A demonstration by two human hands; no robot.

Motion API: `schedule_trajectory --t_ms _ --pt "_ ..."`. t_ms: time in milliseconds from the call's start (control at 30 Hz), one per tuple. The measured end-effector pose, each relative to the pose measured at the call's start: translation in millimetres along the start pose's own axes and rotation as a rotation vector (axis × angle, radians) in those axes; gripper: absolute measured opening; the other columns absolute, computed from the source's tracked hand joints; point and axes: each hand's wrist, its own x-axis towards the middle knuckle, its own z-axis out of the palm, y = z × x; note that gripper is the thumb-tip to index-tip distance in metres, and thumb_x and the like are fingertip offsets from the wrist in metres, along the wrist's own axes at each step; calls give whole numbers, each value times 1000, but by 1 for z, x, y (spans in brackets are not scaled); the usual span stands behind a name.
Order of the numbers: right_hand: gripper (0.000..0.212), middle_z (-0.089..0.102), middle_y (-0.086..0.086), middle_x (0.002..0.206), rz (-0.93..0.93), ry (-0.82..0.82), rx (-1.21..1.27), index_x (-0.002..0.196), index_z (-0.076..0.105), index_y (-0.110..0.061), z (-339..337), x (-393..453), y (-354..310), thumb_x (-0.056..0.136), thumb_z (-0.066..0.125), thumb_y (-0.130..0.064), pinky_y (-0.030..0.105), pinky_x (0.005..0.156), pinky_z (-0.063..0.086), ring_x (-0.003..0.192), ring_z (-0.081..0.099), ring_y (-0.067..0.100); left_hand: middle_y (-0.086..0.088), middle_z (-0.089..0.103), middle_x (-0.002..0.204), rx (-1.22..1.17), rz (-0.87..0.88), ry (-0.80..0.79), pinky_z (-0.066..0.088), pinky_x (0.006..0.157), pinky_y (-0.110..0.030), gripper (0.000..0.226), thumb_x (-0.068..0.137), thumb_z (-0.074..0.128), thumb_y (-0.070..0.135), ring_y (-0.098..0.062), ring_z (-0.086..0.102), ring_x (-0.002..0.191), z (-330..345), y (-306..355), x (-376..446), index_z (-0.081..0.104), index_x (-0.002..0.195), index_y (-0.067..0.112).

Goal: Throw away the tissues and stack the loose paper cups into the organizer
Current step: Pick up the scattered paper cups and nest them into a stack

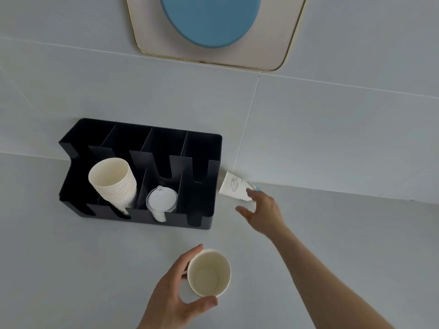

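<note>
A black organizer (202,219) with several slots stands against the wall on the pale counter. A stack of white paper cups (114,184) leans in its left front slot, and clear lids (161,200) fill the slot beside it. My left hand (175,295) grips an upright empty paper cup (209,273) near the front. A second paper cup (234,186), printed with a grey pattern, lies on its side just right of the organizer. My right hand (263,212) reaches it with fingers spread, fingertips touching its base. No tissues are in view.
The counter (71,269) meets a grey tiled wall (332,138) right behind the organizer. A framed panel with a blue oval (211,22) hangs on the wall above.
</note>
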Motion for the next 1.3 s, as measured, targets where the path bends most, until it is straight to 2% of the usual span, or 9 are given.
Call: schedule_trajectory --t_ms 167,367,567,667,867,1000,1067,1167,1300 --pt "81 51 8 141 -38 -84 -253 151 33 -12 12 51 -5 88 76 -39 41 101 45 132 48 30 28 53 143 14 -35 1 47 99 -13 98 62 93 50 -2 57 125 1 3 0 38 143 55" --pt "98 41 11 151 -40 -124 -348 155 20 -8 36 72 -5 84 81 -36 44 108 42 136 44 33 28 52 143 23 -83 -8 50 104 -32 99 62 94 50 -3 57 124 -2 6 1 38 145 51" --pt "72 48 14 121 -100 -24 -488 128 49 -7 43 67 -7 75 88 -36 43 87 51 105 59 35 26 50 146 27 -95 -14 51 106 -40 99 63 93 51 -8 56 127 -1 6 1 38 146 50" --pt "67 50 13 120 -90 -31 -470 124 56 -5 48 60 -3 75 87 -39 44 85 54 107 58 34 25 50 147 37 -88 -15 51 106 -39 99 64 92 52 -9 56 128 -1 6 1 37 146 48" --pt "83 53 12 132 45 -40 -238 142 45 -7 45 21 12 77 84 -40 43 100 47 124 51 34 23 52 144 35 -87 -14 53 104 -39 99 63 92 53 -9 57 125 0 7 1 37 146 50" --pt "98 52 11 129 44 46 5 150 38 -9 27 -28 15 72 89 -36 44 94 52 113 58 31 25 52 141 23 -97 -8 52 104 -34 101 62 93 52 -6 57 123 1 6 0 35 145 54" --pt "94 53 8 126 4 105 148 149 43 -11 13 -54 12 70 91 -30 41 94 54 109 61 26 27 52 141 17 -101 -10 51 104 -32 101 62 93 52 -5 57 123 2 6 0 34 145 55" --pt "72 55 0 119 -25 140 393 132 56 -18 -13 -91 -6 69 91 -23 34 94 57 108 63 13 31 52 139 14 -107 0 50 103 -28 101 62 93 51 -1 58 121 3 7 -1 34 143 58" --pt "61 61 2 120 -162 112 649 121 58 -19 -42 -135 -37 70 91 -13 28 95 55 114 64 19 28 55 137 5 -113 1 51 102 -28 99 62 92 52 -2 59 120 2 10 -2 35 142 58"
